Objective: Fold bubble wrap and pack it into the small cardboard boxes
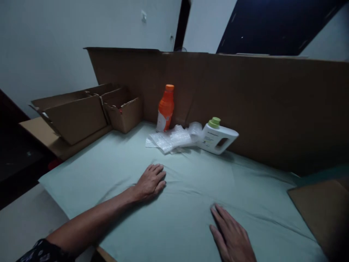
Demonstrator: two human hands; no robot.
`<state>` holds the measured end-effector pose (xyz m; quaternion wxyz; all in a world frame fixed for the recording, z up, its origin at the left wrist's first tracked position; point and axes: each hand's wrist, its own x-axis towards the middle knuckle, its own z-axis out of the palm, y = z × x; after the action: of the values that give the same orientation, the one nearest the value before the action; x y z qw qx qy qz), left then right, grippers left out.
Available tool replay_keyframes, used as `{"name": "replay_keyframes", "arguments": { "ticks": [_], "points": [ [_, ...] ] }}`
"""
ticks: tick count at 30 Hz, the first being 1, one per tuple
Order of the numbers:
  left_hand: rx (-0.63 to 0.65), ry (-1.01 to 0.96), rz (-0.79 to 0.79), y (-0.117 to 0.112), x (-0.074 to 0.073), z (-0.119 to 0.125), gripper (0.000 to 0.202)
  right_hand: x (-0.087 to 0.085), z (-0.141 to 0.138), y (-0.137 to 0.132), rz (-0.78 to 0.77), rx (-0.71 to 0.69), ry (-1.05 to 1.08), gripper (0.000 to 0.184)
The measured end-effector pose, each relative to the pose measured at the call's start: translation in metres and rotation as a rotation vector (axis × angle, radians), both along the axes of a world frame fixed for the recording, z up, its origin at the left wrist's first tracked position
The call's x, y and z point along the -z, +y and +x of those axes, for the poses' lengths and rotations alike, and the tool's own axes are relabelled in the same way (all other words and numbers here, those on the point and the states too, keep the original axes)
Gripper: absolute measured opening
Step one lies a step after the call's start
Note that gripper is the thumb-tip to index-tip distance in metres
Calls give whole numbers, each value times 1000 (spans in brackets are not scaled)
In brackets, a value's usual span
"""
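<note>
My left hand (150,182) lies palm down on the pale green cloth (188,203) that covers the table, fingers stretched out and holding nothing. My right hand (231,236) rests flat on the same cloth nearer to me, fingers extended, also holding nothing. Beyond my left hand lies a crumpled sheet of bubble wrap (174,138). Behind it stands an orange bottle (165,108) with an orange cap. A white jug with a green cap (217,137) sits tilted to the right of the wrap.
A tall cardboard wall (259,102) runs along the back of the table. Open cardboard boxes (89,112) stand at the back left. A flat brown cardboard piece (324,211) lies at the right edge. The table's left edge drops to a dark floor.
</note>
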<state>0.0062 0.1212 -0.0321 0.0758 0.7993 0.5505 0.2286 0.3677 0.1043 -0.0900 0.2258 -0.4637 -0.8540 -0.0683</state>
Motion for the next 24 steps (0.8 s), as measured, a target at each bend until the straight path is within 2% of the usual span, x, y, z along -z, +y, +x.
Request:
{"name": "replay_keyframes", "arguments": {
  "ticks": [2,6,9,11,15,24],
  "points": [
    [-58,-55,5,1,1,-9,26,-9,-47,22,14,-143,13,41],
    [-100,-112,4,10,6,-7,20,-30,-140,66,-59,-343,34,33],
    [-138,-156,-2,17,11,-7,29,-38,-199,97,-102,-422,77,27],
    [-200,-185,-9,22,14,-10,38,-39,-228,115,-123,-427,104,24],
    [-278,-230,-15,28,15,-17,43,-39,-254,136,-141,-406,113,20],
    [-282,-270,7,26,17,-16,41,-39,-253,129,-133,-370,114,28]
  ]
}}
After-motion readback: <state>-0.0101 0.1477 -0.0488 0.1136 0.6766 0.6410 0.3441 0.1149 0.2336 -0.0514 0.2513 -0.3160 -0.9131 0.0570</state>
